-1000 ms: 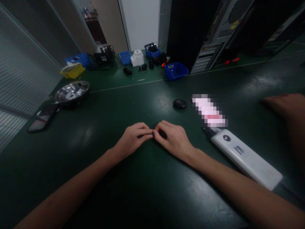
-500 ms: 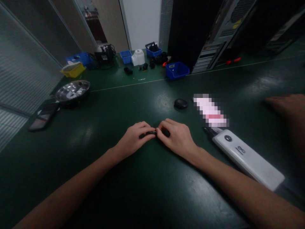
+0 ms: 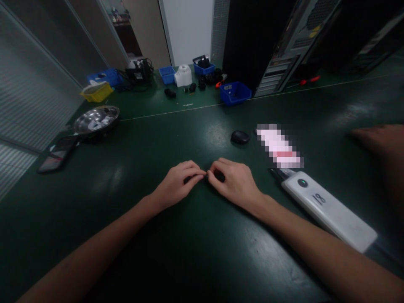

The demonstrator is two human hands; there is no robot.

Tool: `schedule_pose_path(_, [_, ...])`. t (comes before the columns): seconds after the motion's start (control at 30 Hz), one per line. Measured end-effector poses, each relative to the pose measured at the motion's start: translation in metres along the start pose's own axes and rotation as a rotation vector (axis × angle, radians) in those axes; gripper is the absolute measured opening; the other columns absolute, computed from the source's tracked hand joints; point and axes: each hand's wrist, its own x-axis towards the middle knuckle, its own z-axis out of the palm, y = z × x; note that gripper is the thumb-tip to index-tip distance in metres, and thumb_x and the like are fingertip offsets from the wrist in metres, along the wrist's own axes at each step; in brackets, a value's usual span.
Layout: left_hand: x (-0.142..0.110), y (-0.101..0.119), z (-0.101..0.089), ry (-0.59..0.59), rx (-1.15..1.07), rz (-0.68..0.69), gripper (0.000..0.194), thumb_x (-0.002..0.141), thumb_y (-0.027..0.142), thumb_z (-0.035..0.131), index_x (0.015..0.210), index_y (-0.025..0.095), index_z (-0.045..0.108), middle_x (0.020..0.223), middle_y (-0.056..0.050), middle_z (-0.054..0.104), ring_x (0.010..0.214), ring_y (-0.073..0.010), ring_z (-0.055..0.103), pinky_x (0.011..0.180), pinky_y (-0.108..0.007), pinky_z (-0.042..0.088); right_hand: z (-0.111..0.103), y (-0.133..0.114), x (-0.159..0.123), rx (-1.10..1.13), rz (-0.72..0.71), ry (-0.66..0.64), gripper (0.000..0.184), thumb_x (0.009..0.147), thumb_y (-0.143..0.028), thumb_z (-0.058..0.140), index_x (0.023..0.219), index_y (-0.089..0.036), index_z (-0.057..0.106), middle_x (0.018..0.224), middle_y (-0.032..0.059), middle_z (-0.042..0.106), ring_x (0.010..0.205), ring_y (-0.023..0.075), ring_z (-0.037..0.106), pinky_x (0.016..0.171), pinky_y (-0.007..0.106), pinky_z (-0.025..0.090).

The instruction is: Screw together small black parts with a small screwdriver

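My left hand (image 3: 179, 183) and my right hand (image 3: 233, 179) meet over the middle of the green table (image 3: 176, 261). Their fingertips pinch a small black part (image 3: 205, 176) from both sides. Most of that part is covered by the fingers, so its kind does not show. Both thumbs press against curled index fingers. Beyond the right hand lies a black computer mouse (image 3: 240, 137), untouched.
A white power bank marked 18 (image 3: 331, 210) lies beside my right forearm, near a blurred-out pink phone-like object (image 3: 279, 146). Another person's hand (image 3: 375, 136) rests at the right. Further off are a metal bowl (image 3: 96, 120), a phone (image 3: 58, 155) and a blue bin (image 3: 235, 93).
Less of the black part shows between my left thumb and finger than before. The round button on the white power bank now shows a green light. Both hands stay nearly in place.
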Motion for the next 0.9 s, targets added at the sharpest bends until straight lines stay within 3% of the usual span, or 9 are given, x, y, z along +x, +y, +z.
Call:
schedule_pose_path(0.27, [-0.001, -0.0027, 0.0009, 0.051, -0.068, 0.0, 0.018, 0.098, 0.019, 0.058, 0.109, 0.022, 0.072, 0.107, -0.005, 0.068, 0.1, -0.0177, 0.063, 0.089, -0.034, 0.052, -0.0012, -0.0013, 0.0009, 0.033, -0.014, -0.009, 0.02, 0.098, -0.033, 0.053, 0.088, -0.02, 0.065, 0.086, 0.0013, 0.066, 0.071, 0.0135, 0.057, 0.062, 0.027, 0.032])
schedule_pose_path(0.5, [0.001, -0.0025, -0.0003, 0.075, -0.072, -0.11, 0.018, 0.099, 0.022, 0.056, 0.109, 0.021, 0.071, 0.104, -0.004, 0.068, 0.089, -0.015, 0.063, 0.075, -0.029, 0.05, 0.0015, -0.0012, -0.0001, -0.033, -0.048, -0.028, 0.021, 0.098, -0.034, 0.053, 0.089, -0.021, 0.065, 0.087, 0.0011, 0.066, 0.069, 0.0135, 0.056, 0.061, 0.028, 0.03])
schedule_pose_path(0.9, [0.0014, -0.0031, -0.0004, 0.1, -0.05, -0.101, 0.022, 0.1, 0.021, 0.054, 0.116, 0.021, 0.068, 0.11, -0.005, 0.065, 0.088, -0.0152, 0.06, 0.072, -0.028, 0.049, 0.0022, -0.0007, -0.0007, -0.059, -0.039, -0.015, 0.02, 0.1, -0.034, 0.052, 0.091, -0.022, 0.065, 0.089, 0.0008, 0.066, 0.069, 0.0136, 0.056, 0.059, 0.029, 0.029])
